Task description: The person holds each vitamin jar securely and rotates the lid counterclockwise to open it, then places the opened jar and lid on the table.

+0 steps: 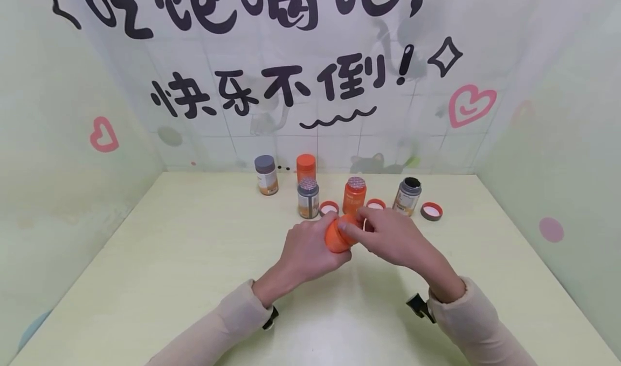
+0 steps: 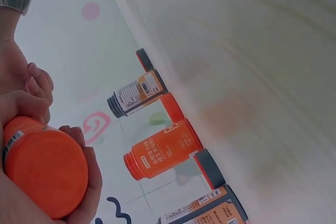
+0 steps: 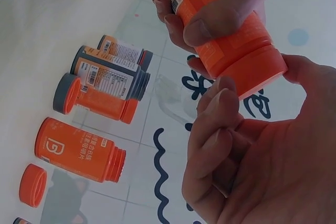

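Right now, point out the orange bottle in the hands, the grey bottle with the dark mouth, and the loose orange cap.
Held orange bottle (image 2: 47, 174): left wrist view, base.
Dark-mouthed grey bottle (image 1: 406, 199): head view, labelled body.
Loose orange cap (image 3: 28, 183): right wrist view, outer wall.

Bright, even light filled the head view. A soft shadow lay on the table (image 1: 170, 258) on the near side of the right hand (image 1: 393, 236), and a white sheen glared nearer than the left hand (image 1: 308, 250). Both wrist views were dimmer and greyer. Beyond the hands, label print looked soft in the head view, possibly from slight blur.
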`<state>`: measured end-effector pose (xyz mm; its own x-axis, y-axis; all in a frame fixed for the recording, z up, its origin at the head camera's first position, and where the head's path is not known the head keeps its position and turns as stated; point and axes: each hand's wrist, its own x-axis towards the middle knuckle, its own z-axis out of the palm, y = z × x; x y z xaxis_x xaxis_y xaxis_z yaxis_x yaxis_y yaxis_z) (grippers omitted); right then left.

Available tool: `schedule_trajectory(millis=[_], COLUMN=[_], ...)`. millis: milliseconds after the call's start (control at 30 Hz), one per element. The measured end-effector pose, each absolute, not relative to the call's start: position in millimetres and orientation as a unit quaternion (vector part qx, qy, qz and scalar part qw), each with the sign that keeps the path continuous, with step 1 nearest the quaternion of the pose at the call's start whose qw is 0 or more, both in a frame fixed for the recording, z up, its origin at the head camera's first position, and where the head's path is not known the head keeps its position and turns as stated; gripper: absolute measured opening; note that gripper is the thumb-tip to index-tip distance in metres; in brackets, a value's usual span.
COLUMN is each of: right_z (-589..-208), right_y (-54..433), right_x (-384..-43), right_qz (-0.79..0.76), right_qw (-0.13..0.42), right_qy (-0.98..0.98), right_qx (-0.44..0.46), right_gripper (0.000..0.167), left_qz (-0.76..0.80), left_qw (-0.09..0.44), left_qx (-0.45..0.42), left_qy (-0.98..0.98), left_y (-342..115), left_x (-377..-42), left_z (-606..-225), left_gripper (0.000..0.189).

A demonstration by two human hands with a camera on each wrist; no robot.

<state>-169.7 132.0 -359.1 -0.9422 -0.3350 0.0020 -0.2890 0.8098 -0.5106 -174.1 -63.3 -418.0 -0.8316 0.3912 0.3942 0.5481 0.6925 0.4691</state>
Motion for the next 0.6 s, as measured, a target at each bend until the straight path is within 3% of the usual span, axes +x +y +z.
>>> schedule_trajectory(millis=[267, 600], right_z=[-361.5, -360.7], right_y=[135.0, 136.3], right_x=[-165.6, -168.4], right_qz=[-0.260, -0.262], right_qw=[0.048, 0.047], right_qy=[0.952, 0.948], right_qx=[-0.150, -0.172], right_gripper=[0.052, 0.047], left_qz=[-0.301, -0.278], left_qw=[0.119, 0.140], left_qx=[-0.257, -0.259], left_qy=[-0.910, -0.914], left_y=[-61.6, -63.0], left_x=[-171.4, -173.4], left_z=[-419.6, -417.2], left_gripper=[0.037, 0.036])
